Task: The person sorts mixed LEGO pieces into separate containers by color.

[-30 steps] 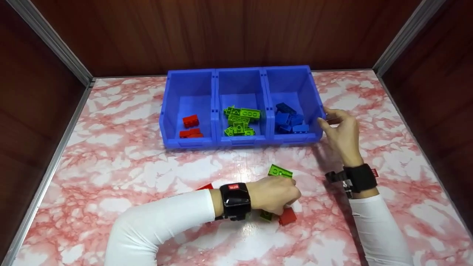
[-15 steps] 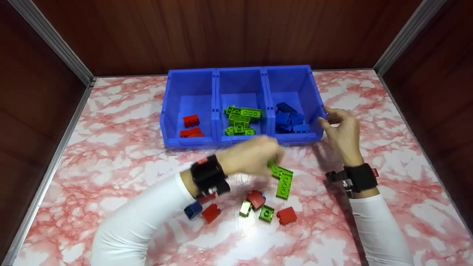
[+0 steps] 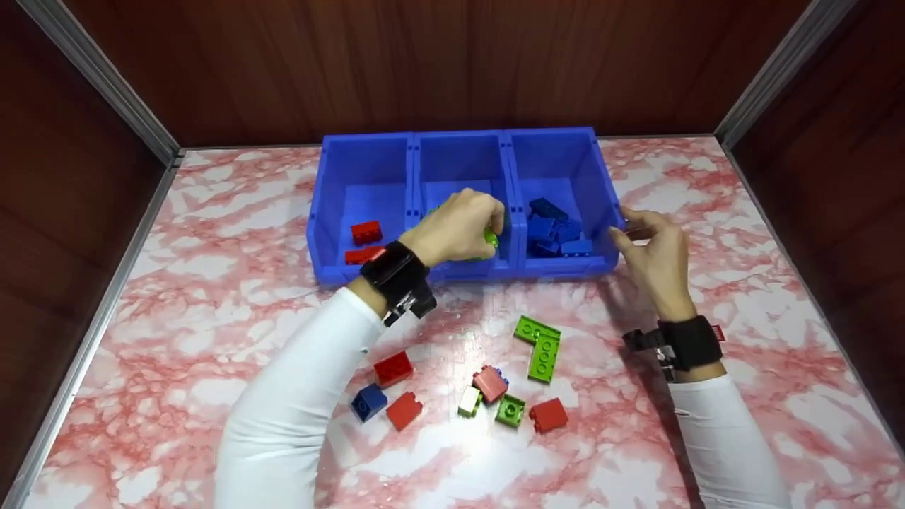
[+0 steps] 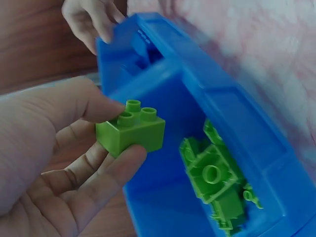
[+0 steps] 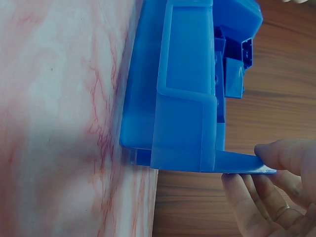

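My left hand point(image 3: 459, 225) is over the middle compartment of a blue three-part bin point(image 3: 466, 271). Between thumb and fingers it pinches a green toy brick point(image 4: 136, 131) with its studs up, as the left wrist view shows. Below that brick, several green bricks point(image 4: 212, 173) lie in the compartment, mostly covered by the hand in the head view. My right hand point(image 3: 657, 258) grips the bin's right side wall point(image 5: 242, 162), thumb on one face and fingers on the other. Red bricks point(image 3: 366, 232) are in the left compartment, and blue bricks point(image 3: 555, 230) in the right one.
On the marbled table in front of the bin lie loose bricks: two long green ones point(image 3: 543, 357), a small green one point(image 3: 510, 410), several red ones point(image 3: 549, 415) and a dark blue one point(image 3: 369, 403). Dark wood panels point(image 3: 452, 71) stand behind and at both sides.
My left hand has gone from the loose bricks on the table up to the middle compartment, carrying the green brick. The right hand has stayed at the bin's side wall.
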`<state>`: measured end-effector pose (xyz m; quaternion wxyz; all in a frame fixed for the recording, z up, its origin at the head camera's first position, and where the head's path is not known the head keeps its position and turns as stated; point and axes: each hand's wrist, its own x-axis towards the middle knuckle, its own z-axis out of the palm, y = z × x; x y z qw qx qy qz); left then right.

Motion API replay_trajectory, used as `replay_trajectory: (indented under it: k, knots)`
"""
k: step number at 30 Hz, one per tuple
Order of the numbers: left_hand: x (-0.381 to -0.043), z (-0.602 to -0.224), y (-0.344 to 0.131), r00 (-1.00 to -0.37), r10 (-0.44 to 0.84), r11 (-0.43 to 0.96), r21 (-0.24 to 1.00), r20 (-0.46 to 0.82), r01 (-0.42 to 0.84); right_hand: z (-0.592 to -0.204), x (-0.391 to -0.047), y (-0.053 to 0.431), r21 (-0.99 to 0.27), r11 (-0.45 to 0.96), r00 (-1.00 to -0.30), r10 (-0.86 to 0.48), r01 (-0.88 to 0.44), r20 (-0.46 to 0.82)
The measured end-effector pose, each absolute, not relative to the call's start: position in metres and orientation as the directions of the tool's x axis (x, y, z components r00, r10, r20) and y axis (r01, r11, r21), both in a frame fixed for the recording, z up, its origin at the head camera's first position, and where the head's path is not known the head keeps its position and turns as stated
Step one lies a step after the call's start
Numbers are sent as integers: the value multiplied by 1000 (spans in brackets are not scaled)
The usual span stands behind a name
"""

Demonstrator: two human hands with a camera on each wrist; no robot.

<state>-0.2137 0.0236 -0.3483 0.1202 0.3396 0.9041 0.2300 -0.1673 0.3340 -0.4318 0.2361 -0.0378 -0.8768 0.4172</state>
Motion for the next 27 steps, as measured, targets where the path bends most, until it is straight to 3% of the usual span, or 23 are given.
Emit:
replay_trajectory:
  k: [7,27]
  knots:
    - [-231,-370,34,-782,620,714,462,-66,527,-432,-167,334,-752,645,-885,260,-138,386]
    - [-239,-389,45,-785,616,708,480,-62,518,-434,-168,335,-753,639,-878,261,-154,401]
